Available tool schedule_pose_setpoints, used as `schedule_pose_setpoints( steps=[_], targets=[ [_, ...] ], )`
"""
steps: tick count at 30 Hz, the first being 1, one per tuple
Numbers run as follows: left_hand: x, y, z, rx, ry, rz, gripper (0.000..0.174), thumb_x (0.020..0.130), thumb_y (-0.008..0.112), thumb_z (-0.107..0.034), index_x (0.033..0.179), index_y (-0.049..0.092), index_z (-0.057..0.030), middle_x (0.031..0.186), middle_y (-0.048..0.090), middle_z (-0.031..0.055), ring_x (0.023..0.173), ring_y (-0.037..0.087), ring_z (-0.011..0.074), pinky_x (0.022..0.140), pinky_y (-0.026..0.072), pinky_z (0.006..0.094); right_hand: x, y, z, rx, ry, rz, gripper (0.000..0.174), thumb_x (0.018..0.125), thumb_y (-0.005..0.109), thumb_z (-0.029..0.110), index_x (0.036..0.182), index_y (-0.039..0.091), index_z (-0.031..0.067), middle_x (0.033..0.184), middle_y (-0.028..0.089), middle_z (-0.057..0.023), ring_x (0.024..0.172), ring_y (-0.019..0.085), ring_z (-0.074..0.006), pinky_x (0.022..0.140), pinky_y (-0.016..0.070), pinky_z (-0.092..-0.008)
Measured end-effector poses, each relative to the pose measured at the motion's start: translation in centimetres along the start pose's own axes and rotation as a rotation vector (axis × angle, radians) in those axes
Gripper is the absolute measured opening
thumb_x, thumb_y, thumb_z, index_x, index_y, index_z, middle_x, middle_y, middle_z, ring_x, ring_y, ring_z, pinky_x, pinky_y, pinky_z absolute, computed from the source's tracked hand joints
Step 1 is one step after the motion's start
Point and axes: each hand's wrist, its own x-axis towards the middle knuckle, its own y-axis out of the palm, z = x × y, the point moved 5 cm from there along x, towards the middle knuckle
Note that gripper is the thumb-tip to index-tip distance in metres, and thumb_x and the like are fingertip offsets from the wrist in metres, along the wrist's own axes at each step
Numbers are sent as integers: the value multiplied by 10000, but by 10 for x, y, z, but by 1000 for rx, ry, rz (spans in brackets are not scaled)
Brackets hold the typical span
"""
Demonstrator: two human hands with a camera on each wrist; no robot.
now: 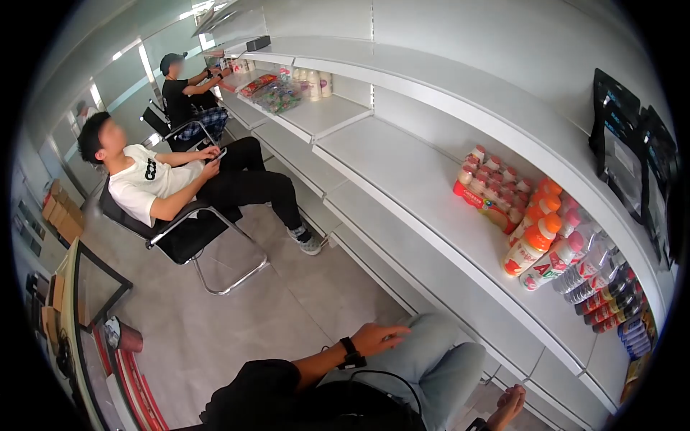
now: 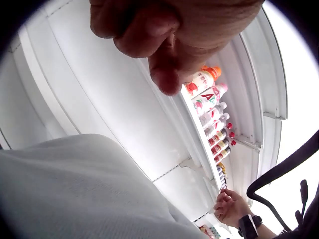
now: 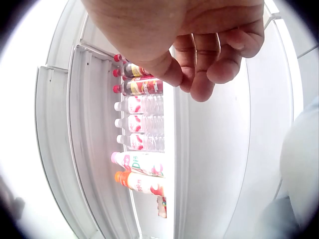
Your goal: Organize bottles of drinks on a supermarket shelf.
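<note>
My left hand (image 1: 377,337) hovers over my left thigh near the knee, with a dark band at its wrist. In the left wrist view its fingers (image 2: 167,82) curl loosely and hold nothing. Beyond my other knee is my right hand (image 1: 509,406), close to the shelf front. Its relaxed, bent fingers (image 3: 202,89) hold nothing in the right wrist view. Nearest on the shelf stand orange-capped bottles (image 1: 530,248), a pink-capped bottle (image 1: 555,260), clear water bottles (image 1: 575,276) and dark, red-labelled bottles (image 1: 607,307). Farther along sits a shrink-wrapped pack of small bottles (image 1: 496,183).
White tiered shelving (image 1: 402,169) runs along my right. Black pouches (image 1: 619,136) stand on the upper shelf. A seated person (image 1: 162,179) in a white shirt holds a phone; another person (image 1: 180,97) reaches to the far shelf. A bin (image 1: 126,336) stands at left.
</note>
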Motion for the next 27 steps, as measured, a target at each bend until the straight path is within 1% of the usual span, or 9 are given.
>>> schedule_pose_setpoints(
  steps=[3,6,10,13,14,18,19,24,27],
  targets=[
    [1,0,0,-21,-32,4,271,956,601,-271,1214,639,-197,886,711,29,700,661,178,678,510,290,-4,2,8,-2,20,11,183,943,581,215,961,620,37,741,566,-18,579,438,-62,497,313,-192],
    [-1,-1,-5,52,82,-62,278,953,607,-284,1217,634,-203,901,714,24,707,659,169,672,509,284,-5,1,8,-14,39,-33,180,941,582,213,969,624,40,751,577,-18,589,449,-63,501,320,-192],
    [0,1,-2,35,39,-32,264,945,616,-287,1192,647,-200,913,715,25,708,655,168,665,511,286,-10,8,17,-1,70,-31,195,932,594,221,988,628,37,793,595,-32,631,473,-76,535,347,-199],
    [2,0,-1,79,-20,-44,253,940,622,-260,1181,656,-189,926,719,28,710,659,165,666,517,286,12,-9,-19,37,-10,-4,140,971,564,255,936,576,120,690,457,61,527,359,-2,443,221,-166],
    [3,-1,1,103,-46,-48,250,938,623,-242,1178,658,-182,928,722,34,717,666,163,668,522,284,14,-10,-18,30,-42,88,219,986,546,271,847,541,102,661,463,50,535,365,-23,458,250,-199],
    [0,5,6,-92,41,-34,255,921,630,-110,1171,660,-68,903,729,95,789,700,128,677,542,255,-1,-8,-7,8,10,14,189,972,573,246,910,589,68,713,557,2,569,428,-54,501,321,-216],
    [-1,9,18,-127,15,-53,244,917,627,-87,1154,670,-45,863,720,86,752,682,111,664,538,246,-4,-6,-3,14,14,-10,187,969,580,240,926,601,60,726,580,-10,577,443,-62,511,339,-221],
    [3,8,9,-123,-48,-40,246,881,655,-40,1126,683,-30,756,670,56,678,640,99,590,501,235,1,-8,-1,45,23,-41,176,960,592,225,949,624,52,765,636,-34,584,496,-63,507,342,-202],
    [5,10,8,-99,-20,-74,243,858,684,-50,1101,694,-65,734,676,52,623,635,86,543,462,216,3,-9,4,62,25,-34,176,955,599,226,950,626,53,771,641,-33,591,504,-56,506,338,-191]
  ],
)
